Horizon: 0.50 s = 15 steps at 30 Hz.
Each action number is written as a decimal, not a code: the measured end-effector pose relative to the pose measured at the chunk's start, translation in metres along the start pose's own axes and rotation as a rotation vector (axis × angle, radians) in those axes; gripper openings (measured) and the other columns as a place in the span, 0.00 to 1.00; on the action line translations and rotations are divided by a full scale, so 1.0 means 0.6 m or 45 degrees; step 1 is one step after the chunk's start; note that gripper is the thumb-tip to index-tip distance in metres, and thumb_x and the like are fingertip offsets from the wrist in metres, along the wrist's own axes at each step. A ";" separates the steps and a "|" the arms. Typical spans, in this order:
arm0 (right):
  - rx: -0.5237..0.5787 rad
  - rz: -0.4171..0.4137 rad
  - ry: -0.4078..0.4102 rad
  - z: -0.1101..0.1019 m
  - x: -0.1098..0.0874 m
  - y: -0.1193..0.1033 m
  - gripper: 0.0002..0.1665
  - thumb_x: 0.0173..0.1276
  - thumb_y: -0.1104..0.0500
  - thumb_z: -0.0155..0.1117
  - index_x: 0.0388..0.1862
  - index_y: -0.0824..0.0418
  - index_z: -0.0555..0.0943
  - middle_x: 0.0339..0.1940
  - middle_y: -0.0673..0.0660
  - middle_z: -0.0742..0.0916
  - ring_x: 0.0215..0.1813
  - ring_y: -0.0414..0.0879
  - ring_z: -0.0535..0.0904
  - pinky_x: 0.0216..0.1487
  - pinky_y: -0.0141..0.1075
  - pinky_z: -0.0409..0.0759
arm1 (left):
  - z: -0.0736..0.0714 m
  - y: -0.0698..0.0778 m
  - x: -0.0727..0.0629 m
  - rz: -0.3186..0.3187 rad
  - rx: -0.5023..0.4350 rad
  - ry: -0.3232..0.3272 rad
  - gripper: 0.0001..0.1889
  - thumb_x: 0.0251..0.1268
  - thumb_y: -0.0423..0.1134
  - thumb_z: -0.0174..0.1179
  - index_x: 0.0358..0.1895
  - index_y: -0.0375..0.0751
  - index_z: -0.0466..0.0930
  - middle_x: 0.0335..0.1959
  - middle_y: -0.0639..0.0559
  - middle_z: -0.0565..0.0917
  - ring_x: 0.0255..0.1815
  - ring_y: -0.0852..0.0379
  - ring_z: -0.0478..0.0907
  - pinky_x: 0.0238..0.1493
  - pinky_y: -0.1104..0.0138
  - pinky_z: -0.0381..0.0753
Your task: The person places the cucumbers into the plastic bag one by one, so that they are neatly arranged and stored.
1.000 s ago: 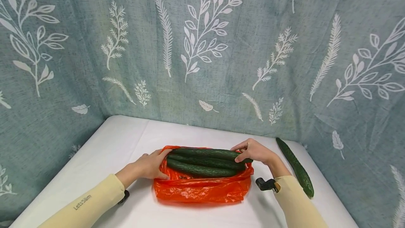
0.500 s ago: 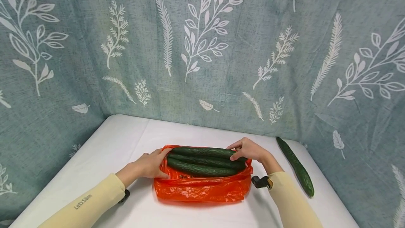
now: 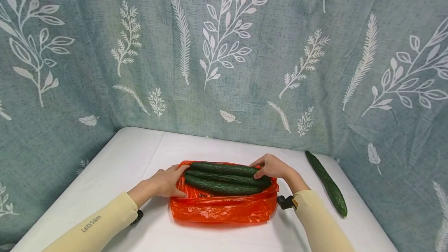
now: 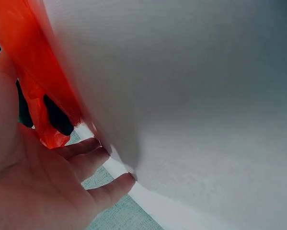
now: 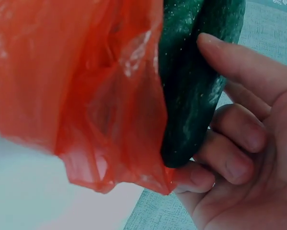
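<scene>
Several dark green cucumbers lie side by side in the mouth of a red plastic bag [image 3: 224, 211]. My right hand [image 3: 274, 166] grips the right end of the rear cucumber [image 5: 191, 115], thumb on top and fingers curled behind it in the right wrist view. The tip of that cucumber pokes out past the bag's edge there. At the bag's left end is my left hand [image 3: 168, 182], thumb at the front corner and index finger along the back edge. In the left wrist view its other fingers [image 4: 112, 189] stretch out straight, beside the red plastic.
One loose cucumber [image 3: 327, 184] lies on the white table [image 3: 150, 228], right of my right forearm. Grey-green curtains [image 3: 245, 49] with white leaf patterns rise along the table's back and sides.
My right hand has shifted left along with the rear cucumber, whose right end now sits farther in over the bag. My left hand has stayed in place.
</scene>
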State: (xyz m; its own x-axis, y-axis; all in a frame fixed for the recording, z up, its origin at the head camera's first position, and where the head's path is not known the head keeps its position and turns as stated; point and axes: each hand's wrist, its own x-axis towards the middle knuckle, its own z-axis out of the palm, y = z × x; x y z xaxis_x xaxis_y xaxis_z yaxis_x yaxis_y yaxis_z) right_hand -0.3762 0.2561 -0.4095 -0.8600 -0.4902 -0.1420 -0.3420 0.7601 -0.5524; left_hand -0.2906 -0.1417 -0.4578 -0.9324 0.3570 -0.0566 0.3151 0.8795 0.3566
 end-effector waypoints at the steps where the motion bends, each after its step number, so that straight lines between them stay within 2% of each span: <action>1: -0.011 0.007 0.009 0.000 0.000 -0.002 0.21 0.56 0.61 0.78 0.51 0.53 0.89 0.49 0.54 0.90 0.47 0.45 0.82 0.47 0.43 0.81 | -0.001 0.000 0.000 0.005 0.005 0.002 0.55 0.47 0.63 0.76 0.77 0.49 0.58 0.71 0.38 0.70 0.68 0.39 0.72 0.65 0.42 0.69; 5: -0.030 0.040 0.038 0.000 0.000 -0.008 0.20 0.58 0.61 0.77 0.50 0.52 0.90 0.49 0.54 0.89 0.49 0.46 0.81 0.48 0.43 0.82 | 0.000 -0.001 -0.001 0.022 0.022 0.011 0.55 0.47 0.64 0.75 0.77 0.48 0.58 0.70 0.38 0.70 0.67 0.39 0.73 0.64 0.42 0.69; 11: -0.043 0.064 0.051 0.002 -0.005 -0.015 0.20 0.58 0.61 0.77 0.51 0.53 0.89 0.50 0.54 0.89 0.46 0.46 0.80 0.44 0.41 0.79 | 0.002 -0.002 -0.002 0.022 0.014 0.013 0.54 0.48 0.63 0.76 0.78 0.49 0.58 0.71 0.37 0.69 0.68 0.39 0.72 0.64 0.42 0.69; 13: -0.042 0.054 0.057 0.002 -0.008 -0.016 0.20 0.59 0.60 0.77 0.52 0.53 0.89 0.43 0.55 0.89 0.39 0.45 0.78 0.38 0.40 0.77 | 0.002 -0.001 -0.003 0.019 0.006 0.012 0.54 0.47 0.62 0.76 0.77 0.49 0.59 0.71 0.37 0.69 0.67 0.39 0.72 0.64 0.42 0.69; 15: -0.040 0.031 0.073 0.002 -0.010 -0.014 0.20 0.60 0.59 0.76 0.53 0.54 0.88 0.33 0.54 0.86 0.31 0.44 0.74 0.33 0.38 0.73 | 0.002 -0.001 -0.002 0.013 0.006 0.009 0.54 0.47 0.62 0.76 0.77 0.50 0.59 0.71 0.37 0.69 0.67 0.39 0.72 0.64 0.42 0.70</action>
State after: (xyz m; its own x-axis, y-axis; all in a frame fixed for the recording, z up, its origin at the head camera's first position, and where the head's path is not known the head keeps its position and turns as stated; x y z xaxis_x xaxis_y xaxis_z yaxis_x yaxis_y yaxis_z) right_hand -0.3674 0.2521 -0.4047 -0.8880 -0.4471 -0.1074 -0.3319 0.7848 -0.5234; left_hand -0.2893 -0.1425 -0.4593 -0.9302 0.3640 -0.0462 0.3257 0.8772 0.3529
